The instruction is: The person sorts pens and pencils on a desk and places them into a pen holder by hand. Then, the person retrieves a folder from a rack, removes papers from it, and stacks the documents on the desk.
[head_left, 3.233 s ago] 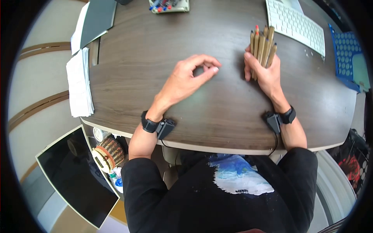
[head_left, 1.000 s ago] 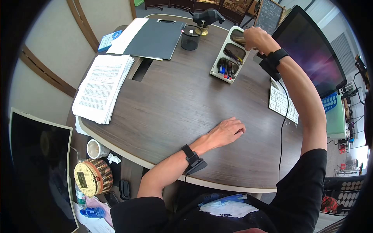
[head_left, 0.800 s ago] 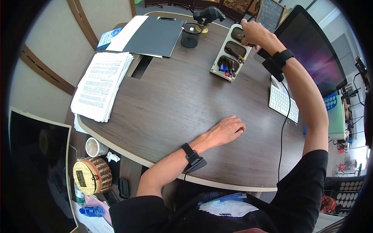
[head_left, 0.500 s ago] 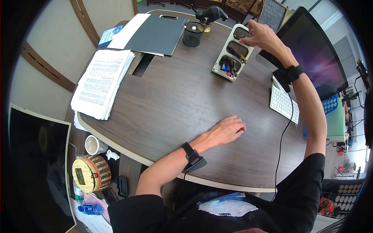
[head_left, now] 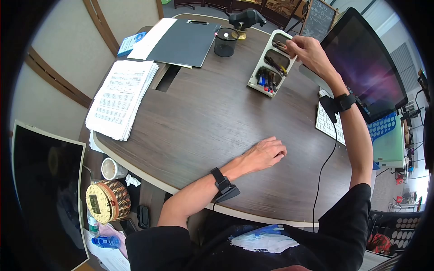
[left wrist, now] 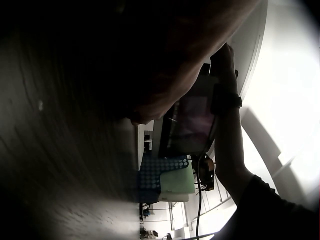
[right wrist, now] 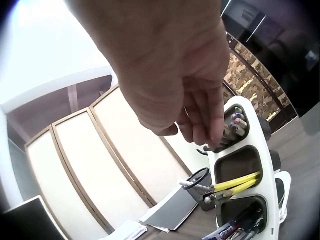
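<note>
My right hand point(head_left: 308, 53) is at the far end of a white pen organizer point(head_left: 255, 88), over its right edge. In the right wrist view its fingers point(right wrist: 216, 117) hang loosely bent beside the far compartment and hold nothing. Wooden pencils point(right wrist: 238, 120) lie bunched in that compartment, partly hidden by the hand. The middle compartment holds yellow-handled tools point(right wrist: 240, 182), and the near one holds several pens point(head_left: 266, 82). My left hand point(head_left: 264, 152) rests on the desk point(head_left: 203, 122) near its front, fingers loosely curled and nothing in them.
A mesh pen cup point(head_left: 226, 44), a black bull figurine point(head_left: 246, 19) and a grey clipboard point(head_left: 185, 43) stand beyond. Papers point(head_left: 120, 99) are stacked at left. A monitor point(head_left: 368, 67) and keyboard point(head_left: 329, 122) lie close to my right arm, with a cable point(head_left: 323, 165) hanging from its wrist.
The right hand has carried the pencil bunch from the desk's front to the organizer's far compartment and let go. It has since drawn back slightly to the right; the left hand stays put lately.
</note>
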Tool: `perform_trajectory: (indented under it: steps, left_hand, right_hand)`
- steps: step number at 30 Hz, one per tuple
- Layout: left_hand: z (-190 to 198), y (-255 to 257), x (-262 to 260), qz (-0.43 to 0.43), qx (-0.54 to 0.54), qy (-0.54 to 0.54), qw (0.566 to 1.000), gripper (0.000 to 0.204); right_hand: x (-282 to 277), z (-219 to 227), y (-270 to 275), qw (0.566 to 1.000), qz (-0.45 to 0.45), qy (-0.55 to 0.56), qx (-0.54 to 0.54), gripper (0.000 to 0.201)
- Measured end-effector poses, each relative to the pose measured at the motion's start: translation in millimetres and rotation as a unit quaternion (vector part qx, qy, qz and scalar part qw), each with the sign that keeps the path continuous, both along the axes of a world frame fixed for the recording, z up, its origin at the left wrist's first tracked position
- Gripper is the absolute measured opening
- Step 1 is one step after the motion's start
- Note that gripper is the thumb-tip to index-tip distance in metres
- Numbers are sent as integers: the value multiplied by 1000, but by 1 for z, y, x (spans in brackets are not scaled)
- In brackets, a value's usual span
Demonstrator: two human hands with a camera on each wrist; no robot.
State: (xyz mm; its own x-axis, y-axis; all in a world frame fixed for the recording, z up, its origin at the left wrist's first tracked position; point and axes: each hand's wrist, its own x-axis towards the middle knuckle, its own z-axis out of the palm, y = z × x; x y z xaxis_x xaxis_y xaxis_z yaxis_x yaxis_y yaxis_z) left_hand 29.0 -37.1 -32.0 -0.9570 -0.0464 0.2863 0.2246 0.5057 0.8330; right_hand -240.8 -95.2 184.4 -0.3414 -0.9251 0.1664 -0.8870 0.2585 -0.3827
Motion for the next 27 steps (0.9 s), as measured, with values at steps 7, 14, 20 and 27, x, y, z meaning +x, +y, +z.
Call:
perform_trajectory:
  steps: [7, 14, 20, 27]
  left_hand:
    - [-7, 2, -3, 7, -6, 39, 999, 11]
    - [-9, 3, -2, 17, 3, 51, 999, 10]
    - [-10, 2, -5, 9, -7, 51, 999, 9]
    - [-17, 2, -9, 16, -19, 90, 996, 7]
  right_hand:
    - [-20, -26, -8, 997, 61, -41, -1, 42]
    - [24, 11, 16, 984, 66, -72, -148, 31]
    - [108, 35, 79, 887, 172, 114, -412, 19]
    - [188, 82, 156, 865, 454, 132, -168, 20]
